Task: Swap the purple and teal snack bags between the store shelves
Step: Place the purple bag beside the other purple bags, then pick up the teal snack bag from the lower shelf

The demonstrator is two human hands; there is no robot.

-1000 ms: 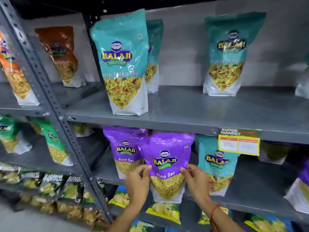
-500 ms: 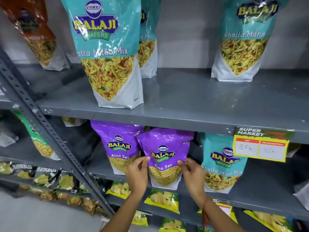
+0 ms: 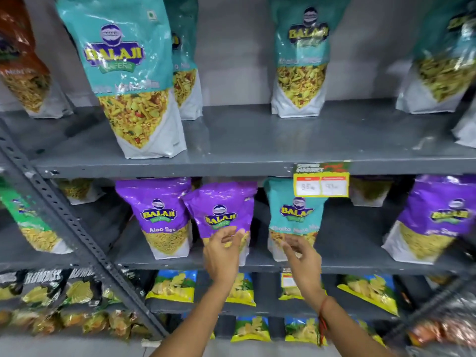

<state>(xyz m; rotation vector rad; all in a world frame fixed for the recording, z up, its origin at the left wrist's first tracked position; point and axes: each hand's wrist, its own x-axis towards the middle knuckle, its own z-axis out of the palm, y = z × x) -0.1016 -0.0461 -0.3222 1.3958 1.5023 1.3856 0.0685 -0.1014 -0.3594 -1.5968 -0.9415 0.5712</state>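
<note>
Three purple bags stand on the middle shelf [image 3: 347, 266]: one at the left [image 3: 159, 215], one in the middle [image 3: 221, 210], one at the far right [image 3: 435, 220]. My left hand [image 3: 222, 253] rests against the middle one's lower front, fingers loosely apart and blurred. A teal bag [image 3: 293, 215] stands just right of it. In front of that bag's lower part is my right hand [image 3: 301, 256], fingers spread and holding nothing. Teal bags line the top shelf [image 3: 257, 161], the biggest at the front left [image 3: 128, 81], another at the back [image 3: 300, 60].
A yellow price tag [image 3: 321, 180] hangs from the top shelf's edge above the teal bag. A slotted grey upright [image 3: 77, 235] runs diagonally at the left. Yellow-and-blue chip packets [image 3: 172, 284] fill the shelf below. An orange bag [image 3: 23, 60] stands at the upper left.
My right hand has let go of the middle purple bag and moved right, in front of the teal bag. My left hand stays at the purple bag, which stands on the shelf. The view shifted.
</note>
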